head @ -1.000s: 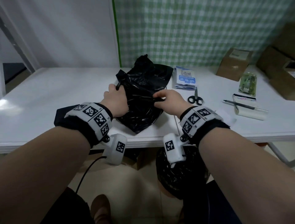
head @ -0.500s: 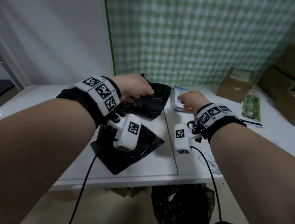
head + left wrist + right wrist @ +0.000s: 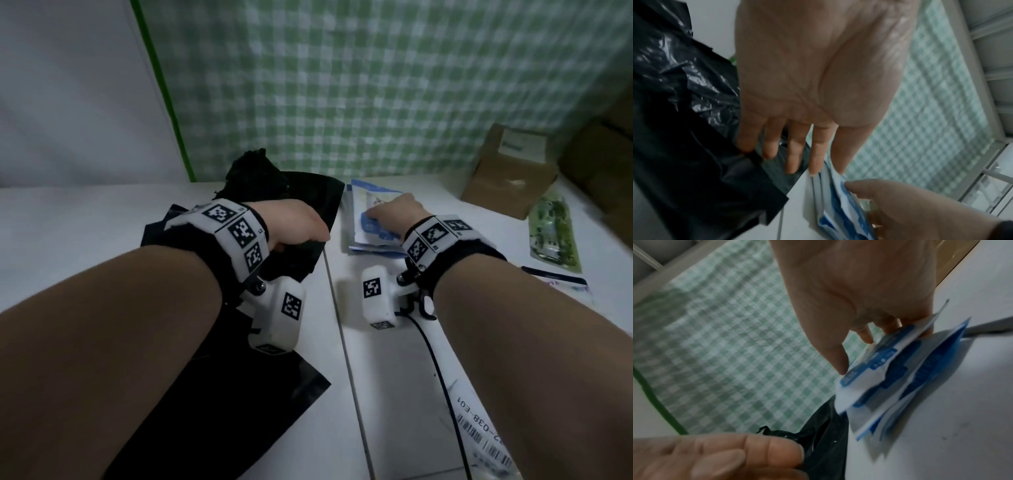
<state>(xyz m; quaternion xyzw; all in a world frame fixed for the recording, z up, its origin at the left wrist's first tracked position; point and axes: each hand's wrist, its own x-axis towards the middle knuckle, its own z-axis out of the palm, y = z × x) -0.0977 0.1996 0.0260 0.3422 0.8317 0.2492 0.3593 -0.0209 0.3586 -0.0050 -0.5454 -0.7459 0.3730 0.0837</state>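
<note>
A stack of blue-and-white packets [image 3: 370, 205] lies on the white table [image 3: 68, 222] to the right of flat black plastic bags [image 3: 308, 192]. My right hand [image 3: 394, 212] is on the stack. In the right wrist view its thumb and fingers pinch the top packet [image 3: 875, 361], which is lifted off the packets below [image 3: 920, 378]. My left hand [image 3: 294, 226] hovers over the black bags [image 3: 684, 129]. Its fingers [image 3: 793, 154] hang nearly straight, and their tips touch the plastic beside the packets [image 3: 834, 203].
A crumpled black bag [image 3: 253, 174] sits at the back. A cardboard box [image 3: 507, 171], a green packet [image 3: 551, 233] and bigger brown boxes [image 3: 603, 147] lie to the right. Scissors [image 3: 424, 305] and a barcode label [image 3: 479, 428] are under my right forearm. A green checked curtain [image 3: 376, 85] hangs behind.
Both hands have left the black bag they were holding near the front edge. The right hand has reached out to the packet stack and raised the top packet; the left hand has moved farther back.
</note>
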